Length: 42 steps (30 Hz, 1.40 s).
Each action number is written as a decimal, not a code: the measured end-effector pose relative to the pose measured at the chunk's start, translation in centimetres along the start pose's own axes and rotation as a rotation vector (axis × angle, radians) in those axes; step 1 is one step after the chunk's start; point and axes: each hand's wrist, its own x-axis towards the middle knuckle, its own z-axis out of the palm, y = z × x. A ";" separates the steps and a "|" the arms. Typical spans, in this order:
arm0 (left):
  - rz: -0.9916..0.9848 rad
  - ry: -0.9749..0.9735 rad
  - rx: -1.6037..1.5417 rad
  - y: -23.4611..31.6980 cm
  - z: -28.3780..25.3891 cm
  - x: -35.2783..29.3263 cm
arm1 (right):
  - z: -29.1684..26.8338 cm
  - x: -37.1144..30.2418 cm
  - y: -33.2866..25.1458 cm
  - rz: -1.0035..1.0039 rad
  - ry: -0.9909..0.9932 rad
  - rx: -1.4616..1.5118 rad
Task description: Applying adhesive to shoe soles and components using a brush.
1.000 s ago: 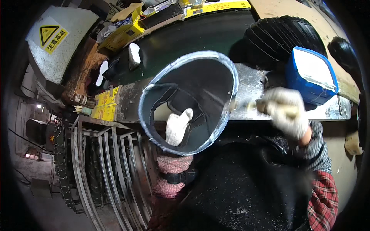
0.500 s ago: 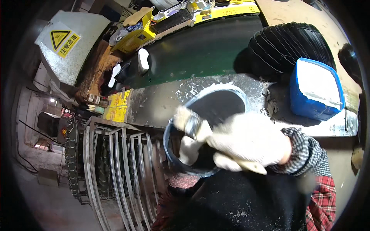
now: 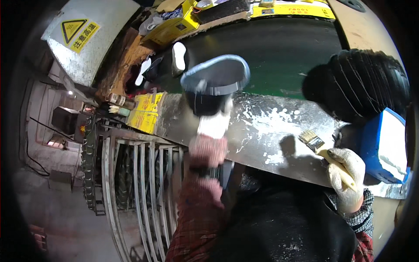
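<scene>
My left hand point(image 3: 214, 125), in a white glove and blurred by motion, grips the underside of a black shoe sole point(image 3: 214, 81). The sole is raised over the belt's near edge, its hollow side and pale bluish rim facing up. At the right, my right hand point(image 3: 351, 168), also gloved, is closed around the wooden handle of a flat paintbrush point(image 3: 321, 146). Its bristles point up and left above a metal ledge point(image 3: 257, 153) splashed with white. Close beside that hand stands a blue tub point(image 3: 388, 146) with white stuff inside.
A green conveyor belt point(image 3: 279, 56) carries white-faced soles point(image 3: 178, 59) at its left. Several black soles form a stack point(image 3: 366, 83) at the right. A metal rack point(image 3: 144, 183) stands lower left, below a hood with a warning sticker point(image 3: 80, 32). Yellow boxes point(image 3: 174, 28) line the back.
The brush has left the sole and moved right with my right hand, toward the blue tub. My left hand has carried the sole up and away, over the belt. The view has shifted.
</scene>
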 end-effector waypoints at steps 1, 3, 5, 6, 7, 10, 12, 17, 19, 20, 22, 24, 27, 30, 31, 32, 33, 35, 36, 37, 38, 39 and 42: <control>-0.102 -0.166 0.218 -1.0 0.0 2.1 | 0.1 0.3 -0.2 -0.003 -0.034 -0.010; -0.576 -0.357 -0.277 -4.3 1.3 3.9 | 0.0 -0.1 0.3 0.124 -0.046 0.024; -0.757 0.075 -1.498 -11.3 0.5 2.0 | 0.7 -0.2 0.0 0.274 -0.056 0.132; -1.036 0.082 -1.851 -8.1 -2.2 1.2 | 1.0 -0.4 -0.1 0.349 -0.043 0.136; -0.891 0.184 -1.463 -6.0 -3.0 -0.6 | 1.8 -0.4 0.1 0.339 -0.008 0.156; -0.777 -0.295 -1.523 -7.3 -9.5 -12.3 | 3.5 -0.9 -0.8 0.238 -0.078 0.118; -1.196 -0.277 -1.298 -7.1 -11.2 -20.2 | 4.2 -0.7 -1.6 0.351 -0.164 0.267; -1.394 -0.005 -0.627 -19.0 -11.1 -60.0 | 6.6 1.3 -7.4 0.246 -0.338 0.106; -1.734 0.092 0.100 -21.5 -12.3 -69.5 | 7.4 1.4 -9.2 0.283 -0.357 0.080; -1.883 0.486 0.147 -21.3 -13.2 -69.8 | 7.4 0.9 -10.2 0.210 -0.372 -0.016; -1.810 0.946 0.187 -22.8 -13.7 -72.0 | 7.3 1.0 -9.9 0.178 -0.260 -0.116; -1.879 0.772 0.373 -24.2 -14.9 -67.0 | 7.1 0.3 -10.3 0.202 -0.203 -0.198; -1.912 0.502 0.277 -28.8 -14.8 -67.5 | 7.7 1.3 -11.8 0.113 -0.199 -0.312; -1.883 0.417 0.010 -32.3 -13.1 -68.2 | 7.7 1.0 -12.1 0.058 -0.131 -0.377; -1.864 0.456 -0.123 -32.7 -12.7 -68.5 | 7.6 1.0 -12.4 0.087 -0.136 -0.454; -1.809 0.559 -0.348 -32.7 -12.3 -68.1 | 7.2 -0.1 -12.3 0.122 -0.086 -0.396; -1.759 0.664 -0.601 -32.6 -11.6 -67.7 | 6.7 -0.6 -12.4 0.146 -0.095 -0.449; -1.575 0.939 -1.220 -31.4 -11.5 -69.0 | 7.4 -0.2 -13.5 0.127 -0.122 -0.449; -1.461 0.958 -1.394 -31.4 -12.1 -69.0 | 7.7 -0.3 -13.8 0.220 -0.136 -0.417; -1.365 0.943 -1.614 -30.8 -11.8 -69.1 | 7.6 -0.1 -14.1 0.224 -0.123 -0.388; -1.317 0.892 -1.688 -30.2 -12.0 -68.5 | 7.5 -0.2 -13.8 0.232 -0.104 -0.349; -1.323 0.791 -1.724 -29.4 -12.3 -66.9 | 7.1 -0.8 -13.4 0.227 -0.091 -0.347; -1.524 0.636 -1.392 -20.1 -15.6 -56.8 | 7.8 -1.0 -12.1 0.097 -0.074 -0.326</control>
